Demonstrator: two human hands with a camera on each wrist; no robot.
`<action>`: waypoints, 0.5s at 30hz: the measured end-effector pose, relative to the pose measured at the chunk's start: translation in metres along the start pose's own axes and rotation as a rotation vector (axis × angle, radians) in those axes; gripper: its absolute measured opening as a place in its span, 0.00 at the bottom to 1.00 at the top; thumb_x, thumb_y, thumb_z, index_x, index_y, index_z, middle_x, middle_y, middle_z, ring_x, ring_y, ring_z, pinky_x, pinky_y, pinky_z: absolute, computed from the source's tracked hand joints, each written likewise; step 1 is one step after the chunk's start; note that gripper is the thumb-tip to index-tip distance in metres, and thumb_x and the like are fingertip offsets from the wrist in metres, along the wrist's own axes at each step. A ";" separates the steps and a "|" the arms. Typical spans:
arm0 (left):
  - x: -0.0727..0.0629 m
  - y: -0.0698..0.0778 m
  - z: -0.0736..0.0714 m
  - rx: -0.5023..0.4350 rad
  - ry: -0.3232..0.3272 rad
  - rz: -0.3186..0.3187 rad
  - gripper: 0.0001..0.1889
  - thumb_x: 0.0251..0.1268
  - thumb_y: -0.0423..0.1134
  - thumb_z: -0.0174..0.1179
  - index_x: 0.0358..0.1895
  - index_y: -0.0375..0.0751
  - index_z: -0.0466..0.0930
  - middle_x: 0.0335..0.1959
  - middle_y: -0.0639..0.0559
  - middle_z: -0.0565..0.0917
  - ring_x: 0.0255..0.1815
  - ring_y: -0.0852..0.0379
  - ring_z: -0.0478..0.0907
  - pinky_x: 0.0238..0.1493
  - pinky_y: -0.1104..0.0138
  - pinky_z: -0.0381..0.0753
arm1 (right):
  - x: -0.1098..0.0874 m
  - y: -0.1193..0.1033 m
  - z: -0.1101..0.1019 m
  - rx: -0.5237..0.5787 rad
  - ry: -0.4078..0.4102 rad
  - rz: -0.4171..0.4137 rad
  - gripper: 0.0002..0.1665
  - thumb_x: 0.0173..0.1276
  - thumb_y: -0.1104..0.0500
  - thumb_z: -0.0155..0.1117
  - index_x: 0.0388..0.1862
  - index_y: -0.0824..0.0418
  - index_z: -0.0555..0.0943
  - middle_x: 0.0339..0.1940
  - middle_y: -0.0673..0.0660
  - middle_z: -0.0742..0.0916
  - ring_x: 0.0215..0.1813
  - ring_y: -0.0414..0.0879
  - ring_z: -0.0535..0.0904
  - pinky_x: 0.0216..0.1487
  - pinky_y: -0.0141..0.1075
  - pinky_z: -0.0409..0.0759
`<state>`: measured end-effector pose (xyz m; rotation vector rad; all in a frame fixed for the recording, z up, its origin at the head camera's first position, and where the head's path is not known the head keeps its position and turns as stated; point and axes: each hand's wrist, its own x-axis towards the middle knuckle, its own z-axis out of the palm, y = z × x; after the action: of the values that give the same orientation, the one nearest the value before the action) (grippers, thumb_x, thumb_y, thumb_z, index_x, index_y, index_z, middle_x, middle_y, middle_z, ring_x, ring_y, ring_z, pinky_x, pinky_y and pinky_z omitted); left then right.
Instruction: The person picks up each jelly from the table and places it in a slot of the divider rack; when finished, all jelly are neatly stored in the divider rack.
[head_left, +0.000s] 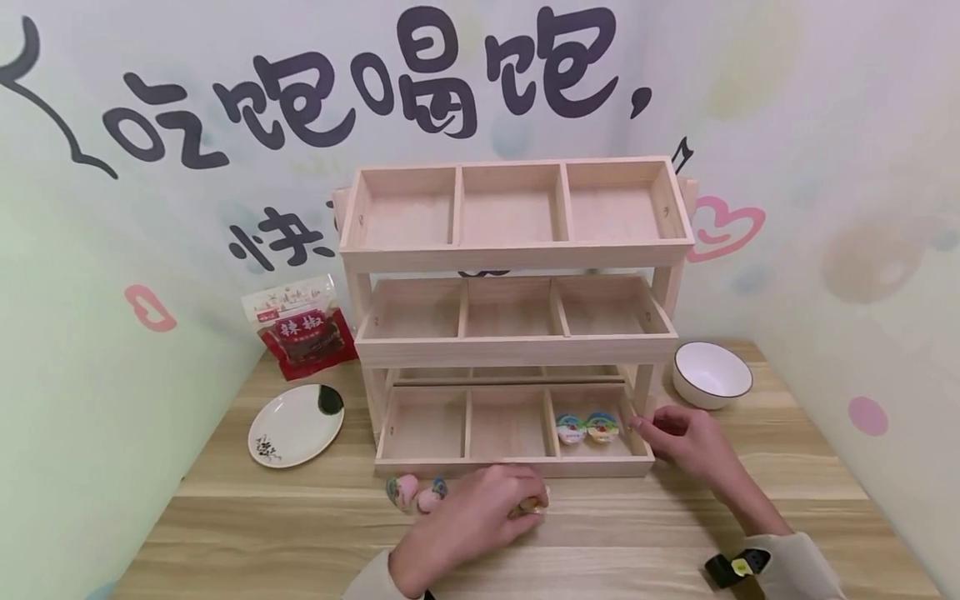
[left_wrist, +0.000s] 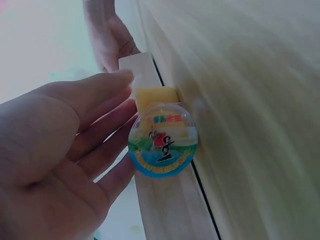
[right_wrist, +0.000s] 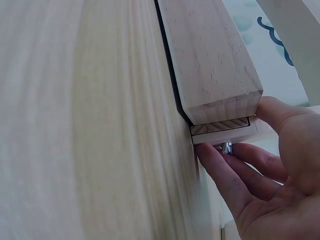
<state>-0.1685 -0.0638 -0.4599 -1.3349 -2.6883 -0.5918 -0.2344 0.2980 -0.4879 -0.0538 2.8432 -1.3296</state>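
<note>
My left hand (head_left: 480, 510) is low over the table in front of the rack, thumb and fingers around a jelly cup (head_left: 531, 505). In the left wrist view the printed lid of a jelly cup (left_wrist: 162, 145) faces the camera and hides some fingertips; a yellow cup body (left_wrist: 155, 96) shows behind it. My right hand (head_left: 692, 437) holds the right end of the wooden rack's bottom tray (head_left: 517, 469); in the right wrist view its fingers (right_wrist: 225, 172) curl around the tray's end, beside a metal bolt (right_wrist: 227, 148). Two jelly cups (head_left: 585, 428) lie in that tray's right compartment.
Two pink jelly cups (head_left: 417, 493) lie on the table left of my left hand. A white plate (head_left: 300, 429) and a red chili bag (head_left: 303, 329) are left of the rack, a white bowl (head_left: 711, 375) right. Middle (head_left: 517, 352) and top trays (head_left: 517, 258) rise above.
</note>
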 end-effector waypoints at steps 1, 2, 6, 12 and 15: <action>0.000 0.000 0.001 -0.011 0.002 -0.008 0.05 0.71 0.42 0.74 0.45 0.52 0.90 0.45 0.65 0.88 0.43 0.74 0.82 0.46 0.84 0.76 | 0.000 0.000 0.000 0.002 0.000 -0.001 0.26 0.74 0.37 0.72 0.50 0.59 0.89 0.40 0.55 0.92 0.40 0.42 0.83 0.36 0.32 0.82; 0.001 0.001 0.001 -0.020 0.004 -0.012 0.05 0.71 0.42 0.74 0.45 0.52 0.90 0.44 0.65 0.88 0.41 0.74 0.82 0.45 0.84 0.75 | 0.000 0.001 0.000 0.004 0.000 -0.001 0.27 0.74 0.37 0.73 0.51 0.59 0.90 0.40 0.55 0.92 0.40 0.42 0.83 0.37 0.32 0.83; 0.001 0.000 0.002 -0.036 0.003 -0.005 0.06 0.72 0.41 0.74 0.48 0.51 0.90 0.46 0.64 0.88 0.42 0.73 0.83 0.45 0.85 0.75 | 0.001 0.003 0.001 0.004 0.006 -0.007 0.26 0.74 0.37 0.73 0.50 0.59 0.90 0.40 0.54 0.93 0.40 0.41 0.84 0.37 0.32 0.83; -0.002 -0.003 -0.001 -0.035 -0.017 -0.012 0.10 0.71 0.42 0.74 0.52 0.49 0.90 0.54 0.60 0.88 0.54 0.67 0.84 0.56 0.79 0.81 | 0.001 0.006 0.002 0.009 0.005 -0.007 0.27 0.74 0.37 0.73 0.51 0.59 0.90 0.42 0.55 0.93 0.41 0.42 0.84 0.38 0.32 0.84; -0.004 -0.005 -0.004 -0.004 -0.033 -0.023 0.12 0.71 0.44 0.75 0.54 0.50 0.90 0.56 0.59 0.88 0.57 0.67 0.84 0.60 0.76 0.82 | 0.001 0.005 0.002 0.009 0.003 0.000 0.27 0.74 0.37 0.73 0.51 0.59 0.90 0.42 0.55 0.93 0.41 0.42 0.84 0.38 0.32 0.84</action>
<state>-0.1705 -0.0707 -0.4587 -1.3279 -2.7338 -0.5827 -0.2357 0.2999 -0.4933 -0.0509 2.8396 -1.3439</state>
